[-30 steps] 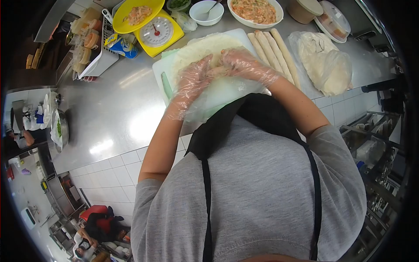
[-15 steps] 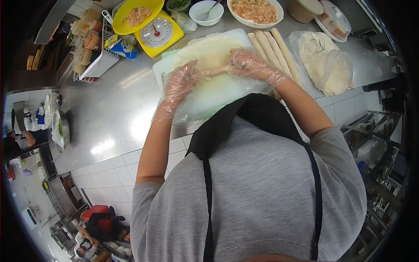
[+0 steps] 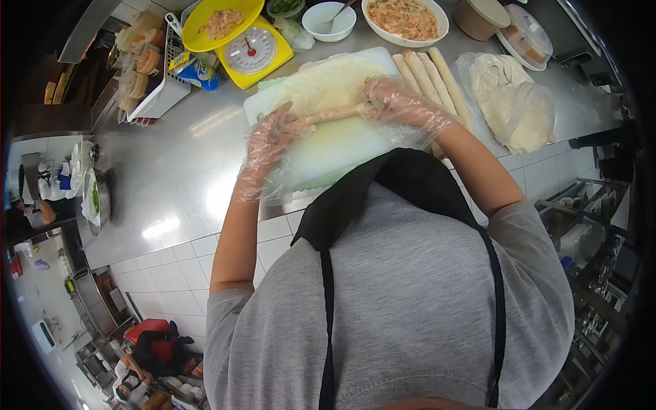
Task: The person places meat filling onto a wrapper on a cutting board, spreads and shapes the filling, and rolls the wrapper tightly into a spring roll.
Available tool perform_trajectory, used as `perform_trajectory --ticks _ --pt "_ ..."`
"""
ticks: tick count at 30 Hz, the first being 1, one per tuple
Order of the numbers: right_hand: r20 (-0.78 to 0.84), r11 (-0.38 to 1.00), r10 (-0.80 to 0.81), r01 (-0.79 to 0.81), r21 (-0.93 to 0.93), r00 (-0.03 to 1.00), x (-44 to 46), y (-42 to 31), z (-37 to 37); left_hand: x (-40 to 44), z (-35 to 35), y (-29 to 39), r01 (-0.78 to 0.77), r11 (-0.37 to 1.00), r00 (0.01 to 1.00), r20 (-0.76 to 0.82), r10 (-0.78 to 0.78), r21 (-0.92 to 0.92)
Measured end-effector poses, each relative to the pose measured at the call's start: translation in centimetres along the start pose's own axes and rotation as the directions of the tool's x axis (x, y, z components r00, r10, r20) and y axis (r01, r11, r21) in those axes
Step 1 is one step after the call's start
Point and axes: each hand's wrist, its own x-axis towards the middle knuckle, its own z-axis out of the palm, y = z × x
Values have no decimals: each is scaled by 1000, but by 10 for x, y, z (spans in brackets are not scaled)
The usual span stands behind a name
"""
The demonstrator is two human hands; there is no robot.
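Note:
A long thin roll (image 3: 335,115) of pale wrapper, with pinkish filling showing through, lies across the white cutting board (image 3: 335,150). My left hand (image 3: 268,140), in a clear plastic glove, has its fingers closed about the roll's left end. At the opposite end, my gloved right hand (image 3: 403,104) grips the roll, and its fingers hide that tip. Beyond the roll, the flat pale wrapper sheet (image 3: 328,78) spreads over the board. Several rolls (image 3: 425,75) lie side by side just past my right hand.
Behind the board stand a yellow scale (image 3: 251,53) with filling on its plate, a white bowl (image 3: 329,23) with a spoon, and a filling bowl (image 3: 404,19). Bagged wrappers (image 3: 509,102) lie at right. A white basket (image 3: 164,89) holds containers at left.
My left hand has shifted slightly left and outward along the roll, so more of the roll's middle shows between my hands. My right hand has stayed almost where it was.

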Motion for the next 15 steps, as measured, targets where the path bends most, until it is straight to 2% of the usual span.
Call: perform_trajectory --ticks 1,2,4,5,7,8,9,10,11,13,14,15 --pt "70 999 44 -42 -28 997 2 -5 -6 -2 -2 -2 -80 997 997 4 80 23" --pt "70 999 43 -41 -28 997 7 -11 -16 -4 -5 -1 -80 997 997 4 80 24" --pt "366 981 186 -195 -12 912 16 -23 -32 -10 -11 2 9 996 1000 -27 -6 84" --pt "367 981 184 -193 -13 912 15 -20 -28 -12 -12 3 9 996 1000 -29 -6 84" --pt "24 998 68 -68 2 997 12 -9 -12 -12 -13 7 70 997 996 -51 -68 29" --pt "24 998 69 -69 1 997 15 -10 -3 -12 -11 19 68 997 996 -50 -67 28" --pt "-3 999 20 -20 -44 1000 23 -12 8 -12 -7 32 -96 950 991 -61 119 296" --pt "-29 996 -28 25 -91 999 31 -18 16 -10 -2 44 -242 807 954 -19 299 539" --pt "-31 995 -20 17 -94 999 34 -30 21 -6 5 50 -248 808 954 -13 301 535" --pt "128 993 67 -54 -108 990 33 -53 28 2 18 56 -221 771 973 87 212 597" --pt "-103 997 -50 43 -71 993 27 -48 43 5 21 52 -226 772 972 91 215 595" --pt "-103 997 -48 41 -72 994 21 -35 46 7 23 44 -174 829 985 89 150 532"
